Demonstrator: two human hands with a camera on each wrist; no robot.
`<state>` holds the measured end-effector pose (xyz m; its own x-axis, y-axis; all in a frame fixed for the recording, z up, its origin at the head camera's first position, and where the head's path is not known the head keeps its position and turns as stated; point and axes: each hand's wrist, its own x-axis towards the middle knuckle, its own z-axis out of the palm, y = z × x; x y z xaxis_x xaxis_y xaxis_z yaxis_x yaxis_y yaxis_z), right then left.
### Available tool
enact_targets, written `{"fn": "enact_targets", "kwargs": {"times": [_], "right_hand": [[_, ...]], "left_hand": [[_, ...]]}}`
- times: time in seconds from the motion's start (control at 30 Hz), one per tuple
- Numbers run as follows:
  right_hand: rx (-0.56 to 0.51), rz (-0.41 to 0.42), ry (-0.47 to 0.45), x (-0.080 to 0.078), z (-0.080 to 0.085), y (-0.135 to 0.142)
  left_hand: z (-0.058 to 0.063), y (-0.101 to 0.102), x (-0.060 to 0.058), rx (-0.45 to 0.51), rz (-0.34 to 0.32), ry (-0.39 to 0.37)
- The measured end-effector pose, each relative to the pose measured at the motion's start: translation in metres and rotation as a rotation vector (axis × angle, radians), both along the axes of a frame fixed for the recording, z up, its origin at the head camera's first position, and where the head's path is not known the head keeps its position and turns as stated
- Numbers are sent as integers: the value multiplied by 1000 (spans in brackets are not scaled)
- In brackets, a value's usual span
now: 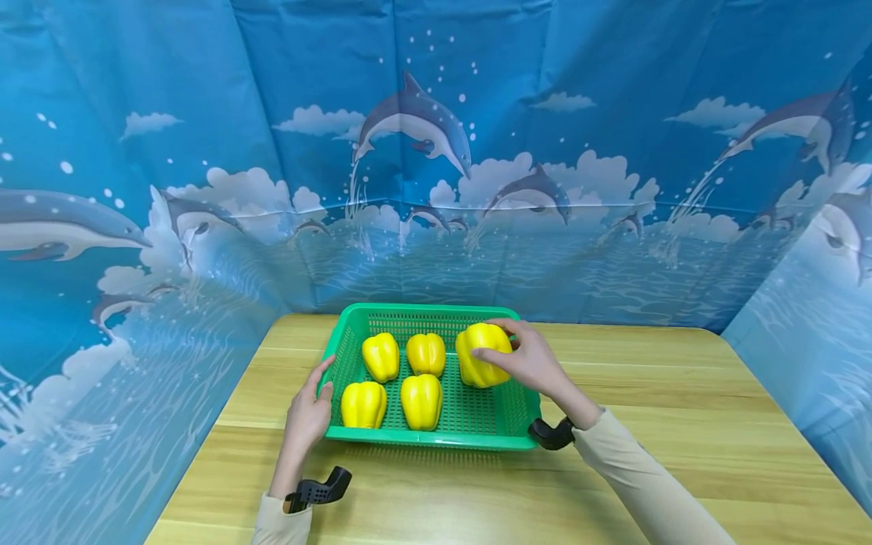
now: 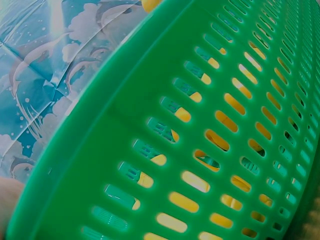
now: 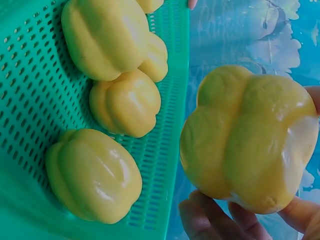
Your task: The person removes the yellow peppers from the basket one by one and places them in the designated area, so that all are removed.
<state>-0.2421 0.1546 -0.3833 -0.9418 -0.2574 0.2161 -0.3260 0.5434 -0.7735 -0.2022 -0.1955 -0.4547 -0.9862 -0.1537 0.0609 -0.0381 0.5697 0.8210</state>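
Note:
My right hand [image 1: 534, 359] grips a large yellow bell pepper [image 1: 482, 363], thumb on the near side and fingers round the far side. It is held over the right part of a green plastic basket [image 1: 436, 439]. In the right wrist view this bell pepper [image 3: 245, 140] shows its lobed end, with fingertips below it. Several other yellow bell peppers lie in the basket, among them one at front left [image 1: 363, 405] and one at front middle [image 1: 421, 401]. My left hand [image 1: 309, 409] rests at the basket's left rim, its fingers extended along it.
The basket stands on a light wooden table [image 1: 654, 424], close to its back edge. Behind and beside the table hangs a blue curtain [image 1: 436, 250] printed with dolphins and clouds. Slotted basket walls [image 2: 225, 120] fill the left wrist view.

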Motion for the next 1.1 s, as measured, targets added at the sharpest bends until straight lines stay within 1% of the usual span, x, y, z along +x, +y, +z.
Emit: {"fn": "enact_targets", "kwargs": {"times": [0.27, 0.4, 0.57, 0.7, 1.1], "right_hand": [[10, -49, 28, 1, 2, 8], [-28, -71, 5, 1, 2, 11], [-80, -106, -1, 2, 1, 17], [-111, -144, 12, 3, 0, 25], [-216, -254, 68, 0, -4, 45]], "left_hand": [[0, 0, 0, -2, 4, -10], [0, 0, 0, -1, 6, -8], [0, 0, 0, 7, 4, -7], [0, 1, 0, 10, 4, -8], [-1, 1, 1, 6, 15, 4]]}}
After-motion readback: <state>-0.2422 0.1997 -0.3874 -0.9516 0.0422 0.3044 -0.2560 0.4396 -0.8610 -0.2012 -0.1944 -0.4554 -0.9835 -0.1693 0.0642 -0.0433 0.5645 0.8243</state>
